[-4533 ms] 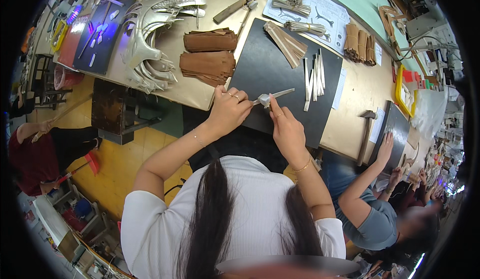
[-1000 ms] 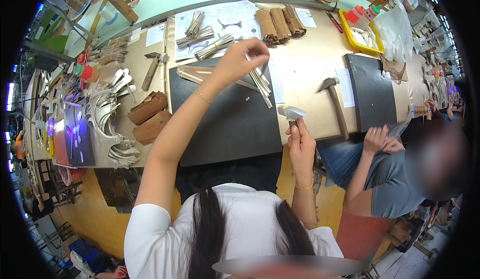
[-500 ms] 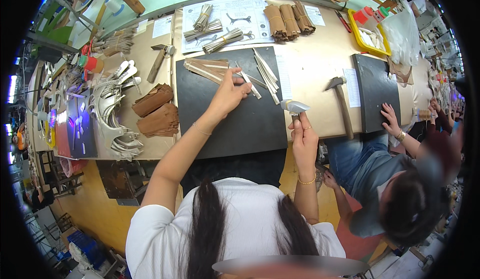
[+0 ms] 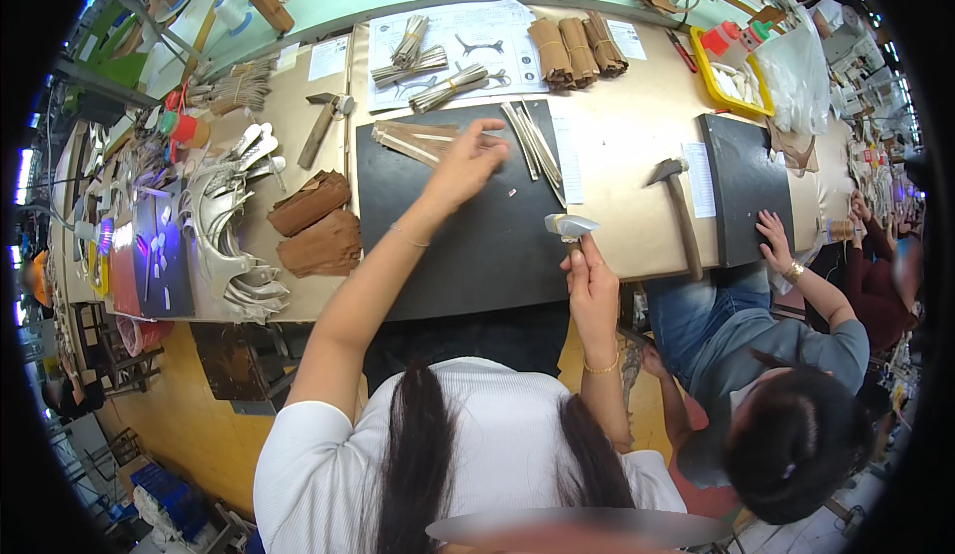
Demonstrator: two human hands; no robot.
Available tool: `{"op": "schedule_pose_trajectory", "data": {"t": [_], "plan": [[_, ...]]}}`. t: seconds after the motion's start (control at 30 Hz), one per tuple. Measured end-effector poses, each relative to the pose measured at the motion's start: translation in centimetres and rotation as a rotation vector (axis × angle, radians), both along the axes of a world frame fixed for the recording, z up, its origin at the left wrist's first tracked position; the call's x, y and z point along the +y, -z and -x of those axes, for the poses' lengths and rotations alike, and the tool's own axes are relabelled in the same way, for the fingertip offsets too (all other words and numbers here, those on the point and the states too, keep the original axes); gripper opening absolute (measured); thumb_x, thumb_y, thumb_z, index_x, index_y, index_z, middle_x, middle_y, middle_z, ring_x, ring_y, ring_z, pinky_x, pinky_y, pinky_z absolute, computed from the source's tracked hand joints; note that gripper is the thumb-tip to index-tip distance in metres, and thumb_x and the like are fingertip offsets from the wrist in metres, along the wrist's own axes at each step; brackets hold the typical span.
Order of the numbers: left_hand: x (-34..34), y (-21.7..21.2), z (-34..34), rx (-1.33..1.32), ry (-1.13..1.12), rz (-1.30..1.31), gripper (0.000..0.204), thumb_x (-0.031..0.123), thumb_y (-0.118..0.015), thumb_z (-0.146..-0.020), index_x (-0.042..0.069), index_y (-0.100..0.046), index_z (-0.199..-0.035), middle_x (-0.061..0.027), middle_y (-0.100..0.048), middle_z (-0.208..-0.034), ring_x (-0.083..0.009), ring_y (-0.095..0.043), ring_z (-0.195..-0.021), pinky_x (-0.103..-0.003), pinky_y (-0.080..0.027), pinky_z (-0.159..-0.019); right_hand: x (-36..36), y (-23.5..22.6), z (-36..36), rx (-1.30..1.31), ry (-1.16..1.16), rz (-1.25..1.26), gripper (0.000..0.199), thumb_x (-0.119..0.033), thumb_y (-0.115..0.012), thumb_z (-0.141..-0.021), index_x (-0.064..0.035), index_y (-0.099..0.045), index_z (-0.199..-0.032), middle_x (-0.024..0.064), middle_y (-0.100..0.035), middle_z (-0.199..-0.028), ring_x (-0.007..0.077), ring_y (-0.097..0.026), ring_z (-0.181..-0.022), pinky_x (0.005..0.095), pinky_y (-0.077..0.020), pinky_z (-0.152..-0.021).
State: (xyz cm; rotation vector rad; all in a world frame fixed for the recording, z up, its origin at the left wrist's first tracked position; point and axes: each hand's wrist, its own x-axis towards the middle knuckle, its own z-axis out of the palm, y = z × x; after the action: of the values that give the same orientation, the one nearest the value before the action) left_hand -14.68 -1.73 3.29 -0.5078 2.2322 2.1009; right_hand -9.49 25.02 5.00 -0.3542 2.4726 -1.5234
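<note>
The left hand (image 4: 466, 161) is extended over the far part of the black mat (image 4: 448, 256) that lies on the desk (image 4: 627, 126), near the desk's front edge. Its fingers are spread and lowered onto a bundle of tan strips (image 4: 413, 141) at the mat's far edge; whether a strip is actually gripped cannot be told. A second set of pale strips (image 4: 534, 141) lies fanned just beside the hand, toward the mat's far right corner.

The right hand (image 4: 589, 280) is raised at the mat's right edge, close to the front edge of the desk. It is closed around a small grey folded piece (image 4: 569, 225), which is pinched at its lower end and held above the fingers.

A hammer (image 4: 676, 206) lies on the bare desk to the right of the mat. Brown leather pieces (image 4: 313, 226) are stacked left of the mat. A second black mat (image 4: 741, 186) lies further right, where another person's hand (image 4: 771, 236) rests at its near edge
</note>
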Motion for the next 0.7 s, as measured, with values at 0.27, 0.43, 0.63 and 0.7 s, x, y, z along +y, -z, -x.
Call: {"op": "schedule_pose_trajectory", "data": {"t": [0.27,0.43,0.63,0.7], "plan": [[-8.0,0.0,-4.9,0.399,0.272,1.172,0.022,0.016,-0.073,-0.086,0.013,-0.074,-0.108,-0.0062,-0.064,-0.108,-0.0282,-0.058,-0.107,-0.043,-0.042,-0.095,-3.2,1.5,-0.8,-0.005,-0.12,0.004,0.038,-0.011,-0.052,-0.104,0.0004,-0.054,-0.14,0.016,-0.069,-0.094,0.0239,-0.066,-0.075,0.0343,-0.0531,-0.073],[-8.0,0.6,-4.0,0.438,0.348,1.338,0.027,0.016,-0.077,-0.081,0.017,-0.072,-0.108,-0.0038,-0.064,-0.109,-0.0278,-0.059,-0.106,-0.043,-0.04,-0.092,-5.4,2.1,-3.1,0.093,-0.165,0.028,0.038,-0.015,-0.054,-0.102,-0.005,-0.056,-0.138,0.0194,-0.069,-0.1,0.0383,-0.068,-0.089,0.0446,-0.0538,-0.078],[-8.0,1.0,-3.3,0.521,0.357,1.28,0.019,0.015,-0.077,-0.081,0.009,-0.067,-0.095,-0.007,-0.063,-0.102,-0.029,-0.059,-0.102,-0.043,-0.042,-0.087,-6.1,2.3,-4.3,0.202,-0.146,-0.149,0.041,-0.021,-0.052,-0.103,-0.012,-0.052,-0.143,0.0144,-0.066,-0.092,0.0367,-0.067,-0.082,0.0474,-0.0558,-0.071],[-7.9,1.3,-3.2,0.488,0.37,1.285,0.019,0.013,-0.077,-0.082,0.007,-0.063,-0.094,-0.0081,-0.064,-0.099,-0.0312,-0.059,-0.097,-0.044,-0.043,-0.085,-6.2,2.3,-4.3,0.18,-0.128,-0.158,0.041,-0.02,-0.051,-0.103,-0.0122,-0.052,-0.143,0.0141,-0.067,-0.094,0.0362,-0.067,-0.084,0.0458,-0.0555,-0.073]]}}
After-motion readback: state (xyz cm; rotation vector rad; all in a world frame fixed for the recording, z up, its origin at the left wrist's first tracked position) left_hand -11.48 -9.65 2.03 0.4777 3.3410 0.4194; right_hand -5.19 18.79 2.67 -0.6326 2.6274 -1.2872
